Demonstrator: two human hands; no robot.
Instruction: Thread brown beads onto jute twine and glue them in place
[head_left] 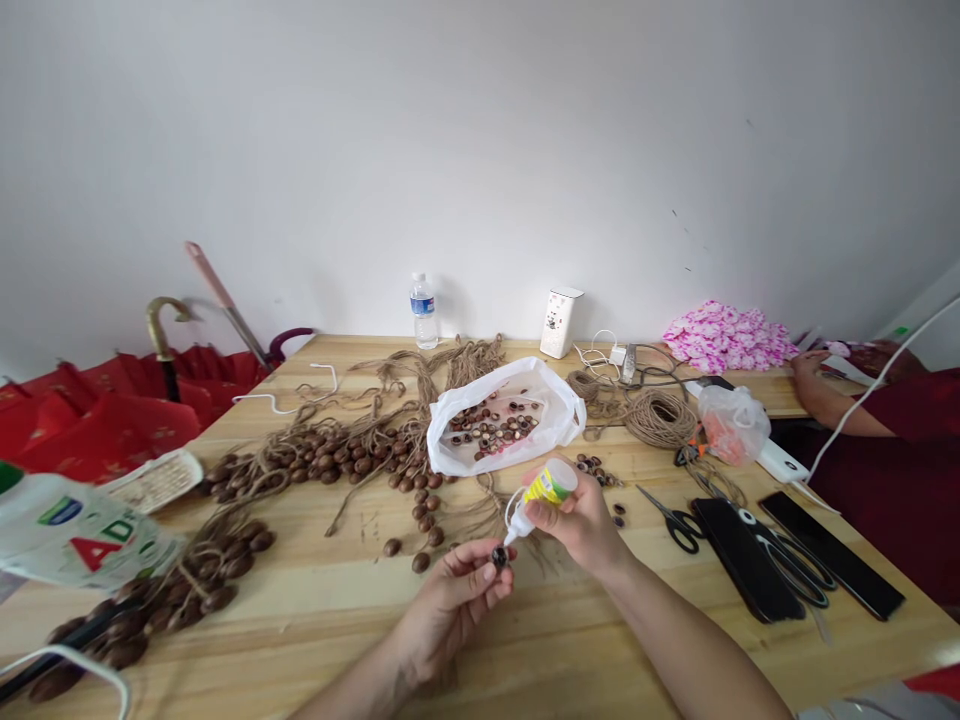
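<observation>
Between the thumb and fingers of my left hand [466,598] is a small dark nut shell [500,556], its opening facing up. My right hand [581,520] is wrapped round a white glue bottle [551,483] with a yellow-green label. The bottle is tilted down, its nozzle at or just above the shell. Behind my hands lies an open white plastic bag [450,455] with many shell pieces inside. A few more shell pieces [592,468] lie beside the bag. Brown nuts on twine [322,455] are heaped to the left.
Scissors [681,528], two black phones [746,565] and twine coils [660,418] lie right on the wooden table [300,640]. A large white bottle [82,530] stands at left. A water bottle [424,312] is near the wall. Another person's arm [840,405] rests at far right.
</observation>
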